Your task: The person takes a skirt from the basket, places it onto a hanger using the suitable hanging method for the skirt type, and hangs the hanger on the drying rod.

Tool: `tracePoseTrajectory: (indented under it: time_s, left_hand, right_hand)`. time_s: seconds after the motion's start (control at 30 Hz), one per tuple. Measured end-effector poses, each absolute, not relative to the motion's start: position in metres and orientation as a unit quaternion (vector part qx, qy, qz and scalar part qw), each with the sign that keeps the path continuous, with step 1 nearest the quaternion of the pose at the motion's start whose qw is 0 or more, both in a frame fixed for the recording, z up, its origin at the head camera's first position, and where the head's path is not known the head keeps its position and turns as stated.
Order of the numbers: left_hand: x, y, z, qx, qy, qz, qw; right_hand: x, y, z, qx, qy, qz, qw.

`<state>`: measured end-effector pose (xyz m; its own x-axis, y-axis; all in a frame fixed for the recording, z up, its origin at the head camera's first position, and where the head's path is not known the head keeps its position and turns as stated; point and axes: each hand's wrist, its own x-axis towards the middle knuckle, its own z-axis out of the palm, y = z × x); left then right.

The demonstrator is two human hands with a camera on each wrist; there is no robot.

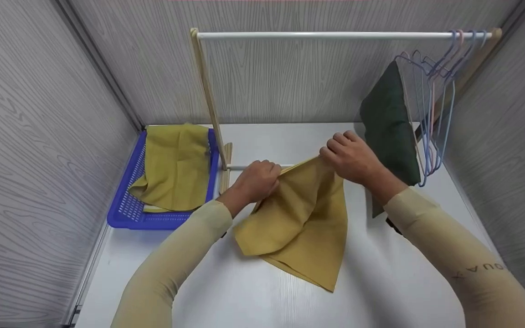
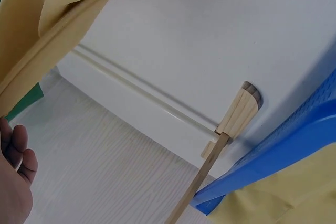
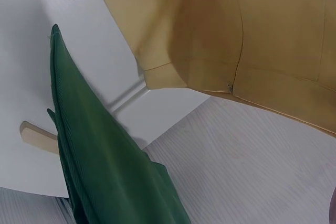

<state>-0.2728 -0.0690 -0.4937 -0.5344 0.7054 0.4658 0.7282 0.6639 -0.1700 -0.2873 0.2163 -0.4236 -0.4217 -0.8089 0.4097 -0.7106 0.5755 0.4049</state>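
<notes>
A mustard-yellow cloth (image 1: 308, 218) hangs between my two hands over the white table, its lower corners drooping toward the front. My left hand (image 1: 259, 181) grips its upper edge on the left. On the right, my right hand (image 1: 349, 155) pinches the same edge a little higher. The left wrist view has the cloth (image 2: 58, 30) at upper left, above the curled fingertips (image 2: 18, 140) of my left hand. In the right wrist view the cloth (image 3: 252, 40) fills the top, with a seam showing; the right hand is nearly out of that view.
At left, a blue basket (image 1: 116, 217) contains another yellow cloth (image 1: 178, 164). A clothes rack with a white rail (image 1: 344, 35) spans the back. Several hangers (image 1: 449, 100) hang at its right end, one carrying a dark green cloth (image 1: 388, 123) beside my right hand.
</notes>
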Motion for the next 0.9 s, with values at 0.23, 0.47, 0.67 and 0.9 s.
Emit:
tracePoseTrajectory:
  time_s: [0.23,0.47,0.67,0.9]
  left_hand:
    - [-0.275,-0.073,-0.495,-0.411,-0.87,-0.025,0.272]
    - [-0.274,-0.077,-0.495,-0.403,-0.88,-0.036,0.25]
    - [-0.274,-0.08,-0.498,-0.406,-0.879,-0.032,0.247]
    - [-0.275,-0.087,-0.502,-0.393,-0.89,-0.034,0.229]
  right_hand:
    - [-0.287,0.218,-0.422,0.451,-0.843,-0.087,0.28]
    - [-0.285,0.221,-0.419,0.442,-0.852,-0.088,0.265]
    - [-0.286,0.225,-0.417,0.439,-0.855,-0.098,0.258]
    - [-0.287,0.23,-0.415,0.428,-0.859,-0.1,0.263]
